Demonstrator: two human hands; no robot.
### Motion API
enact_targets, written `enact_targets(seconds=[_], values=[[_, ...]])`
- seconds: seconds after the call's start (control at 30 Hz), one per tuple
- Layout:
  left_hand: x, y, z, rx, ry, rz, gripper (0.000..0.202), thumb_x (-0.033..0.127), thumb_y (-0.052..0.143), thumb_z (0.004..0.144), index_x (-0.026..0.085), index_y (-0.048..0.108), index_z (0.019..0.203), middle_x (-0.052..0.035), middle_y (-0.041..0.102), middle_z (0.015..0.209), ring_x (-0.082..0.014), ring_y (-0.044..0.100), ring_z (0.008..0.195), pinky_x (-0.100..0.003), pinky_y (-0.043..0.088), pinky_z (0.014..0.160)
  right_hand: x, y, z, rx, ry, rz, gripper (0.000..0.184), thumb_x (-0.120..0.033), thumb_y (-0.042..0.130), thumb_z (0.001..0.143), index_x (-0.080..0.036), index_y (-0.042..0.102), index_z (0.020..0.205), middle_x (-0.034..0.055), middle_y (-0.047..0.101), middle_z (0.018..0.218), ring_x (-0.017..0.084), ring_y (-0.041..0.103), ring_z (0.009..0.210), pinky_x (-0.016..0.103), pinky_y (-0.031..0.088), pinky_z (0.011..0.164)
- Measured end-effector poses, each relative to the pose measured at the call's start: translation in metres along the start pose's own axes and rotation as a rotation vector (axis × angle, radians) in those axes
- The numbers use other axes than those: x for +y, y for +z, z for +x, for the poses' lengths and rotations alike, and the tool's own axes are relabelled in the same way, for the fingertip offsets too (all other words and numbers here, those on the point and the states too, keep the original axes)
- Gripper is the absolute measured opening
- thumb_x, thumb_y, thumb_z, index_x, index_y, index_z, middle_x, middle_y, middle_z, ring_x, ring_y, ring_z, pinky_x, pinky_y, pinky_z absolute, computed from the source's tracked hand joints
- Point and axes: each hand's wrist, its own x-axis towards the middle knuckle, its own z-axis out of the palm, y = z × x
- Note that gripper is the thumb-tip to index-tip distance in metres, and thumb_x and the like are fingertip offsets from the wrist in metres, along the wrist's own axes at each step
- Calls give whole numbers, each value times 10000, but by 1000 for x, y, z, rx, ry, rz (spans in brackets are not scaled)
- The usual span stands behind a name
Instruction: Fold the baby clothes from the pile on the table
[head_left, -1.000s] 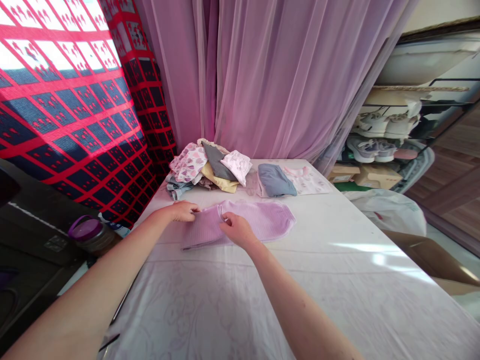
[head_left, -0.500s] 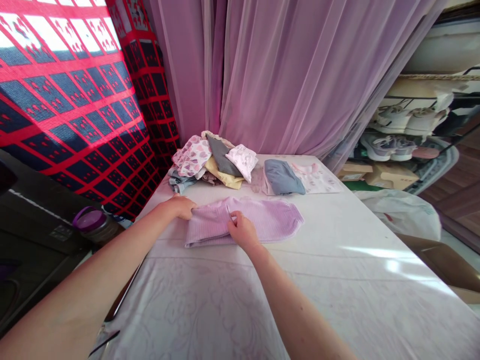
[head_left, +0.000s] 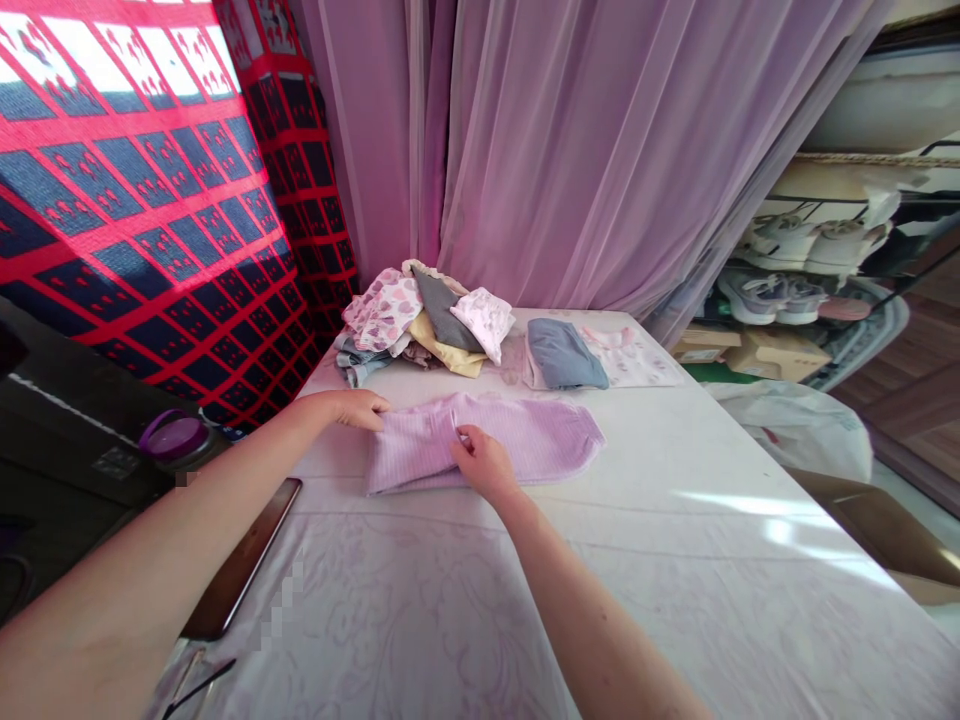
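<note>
A lilac ribbed garment [head_left: 540,440] lies folded lengthwise on the white patterned cloth in front of me. My left hand [head_left: 358,409] is at its upper left edge, thumb and fingers closed on the fabric there. Over the middle of the garment, my right hand [head_left: 484,462] pinches a raised fold between thumb and fingertips. The fabric between those fingertips is mostly hidden.
Behind lies a heap of clothes [head_left: 431,325], with a blue-grey folded garment [head_left: 566,354] and a white printed one [head_left: 641,368] to its right. A dark tablet-like device [head_left: 244,570] sits beneath my left forearm. Shoes [head_left: 784,298] stand on a rack at the right.
My left hand has turned and risen slightly at the garment's left edge. The left forearm has shifted, uncovering more of the dark device. My right hand keeps its pinch almost unmoved.
</note>
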Motion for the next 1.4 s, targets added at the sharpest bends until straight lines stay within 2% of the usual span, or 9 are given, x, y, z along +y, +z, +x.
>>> enact_targets(seconds=[0.1, 0.3, 0.4, 0.57, 0.83, 0.97, 1.1, 1.23, 1.4], values=[[-1, -5, -3, -123, -2, -101, 172, 273, 560, 545, 208, 667, 662, 23, 649, 676, -194, 588, 739, -251, 404, 663, 2, 1, 0, 5, -7, 2, 314, -286, 559, 917, -208, 652, 1207, 37, 730, 927, 172, 652, 846, 242, 377, 687], [-1, -12, -8, -175, 17, -303, 207, 307, 624, 563, 242, 716, 737, 28, 700, 790, -208, 597, 853, -262, 427, 772, 2, 1, 0, -1, -16, -17, 281, -293, 560, 918, -214, 669, 1165, 40, 733, 937, 179, 654, 853, 245, 378, 691], [2, -17, -4, -196, 19, -208, 211, 309, 644, 565, 239, 726, 746, 17, 702, 799, -213, 597, 848, -257, 421, 763, 3, 1, 0, -1, -19, -11, 282, -290, 559, 918, -215, 668, 1166, 37, 731, 932, 173, 653, 841, 242, 381, 694], [8, -12, 7, -138, -66, 170, 144, 335, 605, 632, 216, 684, 650, -26, 667, 705, -255, 608, 808, -320, 409, 773, 5, 3, 0, 21, -9, 38, 324, -275, 553, 920, -186, 634, 1221, 34, 722, 888, 168, 651, 818, 242, 383, 691], [18, 15, 4, 30, -84, 278, 249, 400, 651, 662, 199, 718, 791, -105, 729, 854, -349, 628, 970, -435, 390, 932, 4, 5, -3, 36, -7, 39, 501, -247, 577, 883, -171, 494, 1371, 8, 713, 833, 181, 663, 838, 256, 388, 722], [19, 35, -13, 259, -115, 344, 426, 351, 545, 781, 194, 672, 1155, -141, 686, 1194, -333, 578, 1151, -442, 396, 1003, 2, 6, -4, 54, -3, 22, 498, -245, 546, 900, -157, 475, 1385, 18, 717, 828, 193, 667, 849, 266, 387, 716], [22, 85, -24, 564, -62, 276, 536, 282, 355, 914, 148, 484, 1417, -126, 474, 1500, -274, 388, 1399, -428, 264, 1166, 3, 8, -4, 69, -22, 14, 472, -240, 535, 901, -162, 495, 1364, 19, 722, 826, 190, 669, 840, 262, 389, 711], [28, 128, -25, 577, -72, 246, 631, 457, 312, 960, 102, 406, 1473, -141, 401, 1550, -307, 303, 1455, -471, 255, 1180, 6, 10, -3, 85, -46, 8, 466, -242, 533, 898, -161, 504, 1357, 14, 721, 808, 187, 668, 819, 259, 395, 702], [34, 128, -22, 489, -114, 237, 705, 563, 324, 950, 116, 381, 1492, -147, 371, 1566, -311, 283, 1466, -482, 249, 1182, 7, 13, -5, 125, -49, -9, 459, -239, 526, 897, -160, 514, 1349, 9, 709, 781, 187, 663, 779, 263, 415, 700]])
